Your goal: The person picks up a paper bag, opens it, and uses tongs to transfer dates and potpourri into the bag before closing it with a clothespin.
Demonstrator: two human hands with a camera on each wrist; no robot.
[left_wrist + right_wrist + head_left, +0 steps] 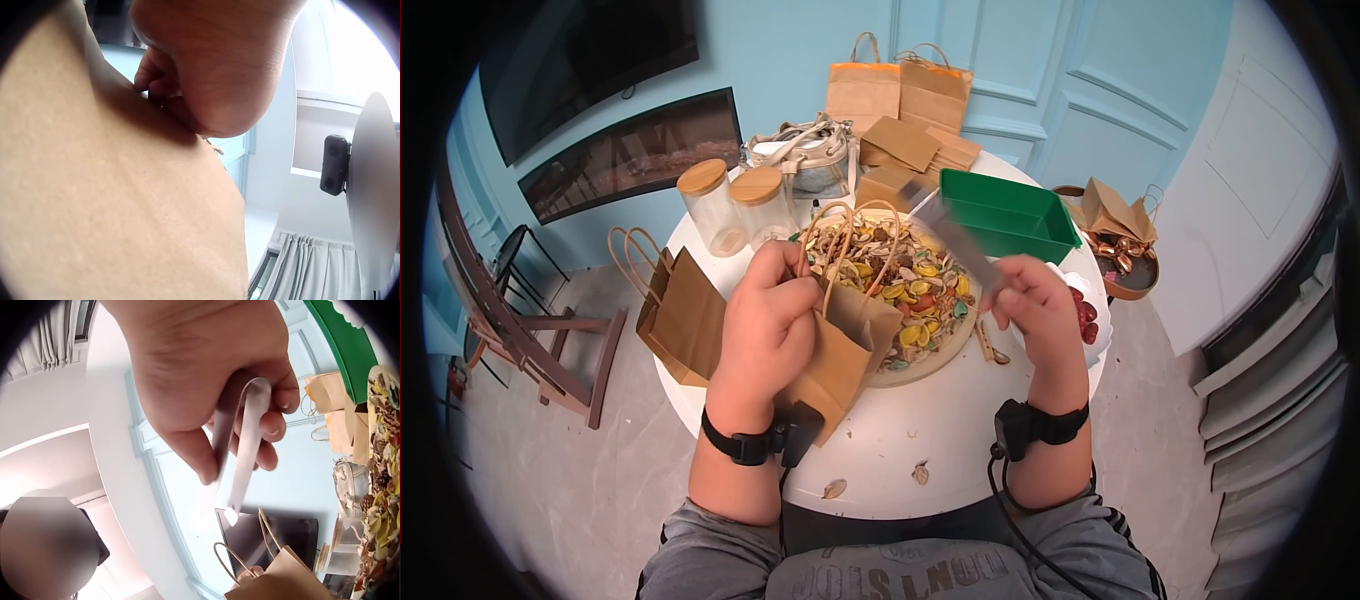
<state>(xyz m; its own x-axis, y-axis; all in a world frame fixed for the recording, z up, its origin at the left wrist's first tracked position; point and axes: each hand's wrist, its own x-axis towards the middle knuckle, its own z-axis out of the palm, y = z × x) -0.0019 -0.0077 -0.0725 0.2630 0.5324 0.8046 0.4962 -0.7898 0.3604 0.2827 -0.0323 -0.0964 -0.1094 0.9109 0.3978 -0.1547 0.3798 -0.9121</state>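
My left hand grips an upright brown paper bag near its top edge and twisted handle; in the left wrist view the bag's side fills much of the frame. My right hand pinches metal tongs around their bent end. In the head view the tongs are blurred and point up and left over the far side of a round tray. Dried potpourri fills that tray: yellow slices, pine cones, pale petals and green bits. Part of it is hidden behind the bag.
A second paper bag stands at left, near two wooden-lidded jars. Behind the tray are a handbag, more paper bags and a green bin. Red pieces lie in a white dish at right. Loose petals dot the front.
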